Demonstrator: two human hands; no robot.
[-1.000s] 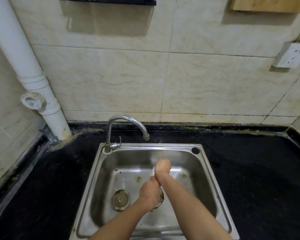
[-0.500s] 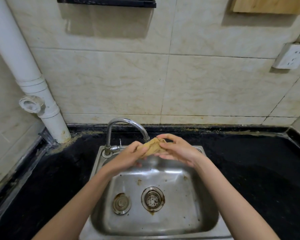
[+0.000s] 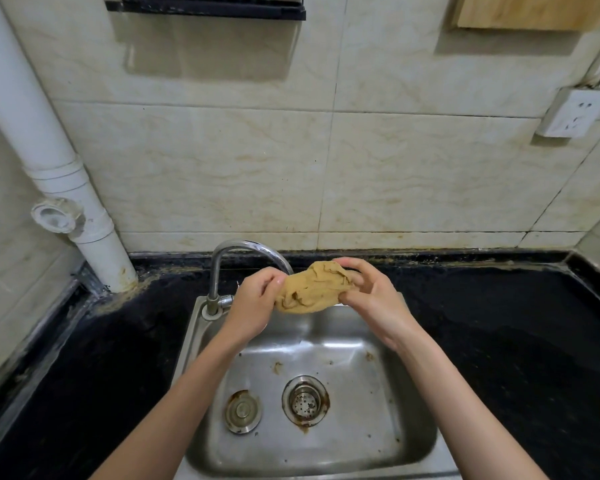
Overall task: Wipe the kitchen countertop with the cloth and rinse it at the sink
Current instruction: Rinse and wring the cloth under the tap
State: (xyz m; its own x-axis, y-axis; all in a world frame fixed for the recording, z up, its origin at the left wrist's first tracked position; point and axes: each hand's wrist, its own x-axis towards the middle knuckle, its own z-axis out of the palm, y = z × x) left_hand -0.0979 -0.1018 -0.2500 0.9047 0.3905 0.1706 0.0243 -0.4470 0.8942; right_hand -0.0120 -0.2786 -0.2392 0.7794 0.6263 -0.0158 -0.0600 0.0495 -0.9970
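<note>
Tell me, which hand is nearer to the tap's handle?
Left. The left hand is just right of the tap's handle, gripping the cloth; the right hand grips the cloth's far end.

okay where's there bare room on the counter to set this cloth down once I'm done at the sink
Bare dark counter lies right of the sink, up to the back wall, and another stretch left of it, between basin and white pipe. It is crowded behind the basin, where the faucet stands and both hands hold the cloth.
</note>
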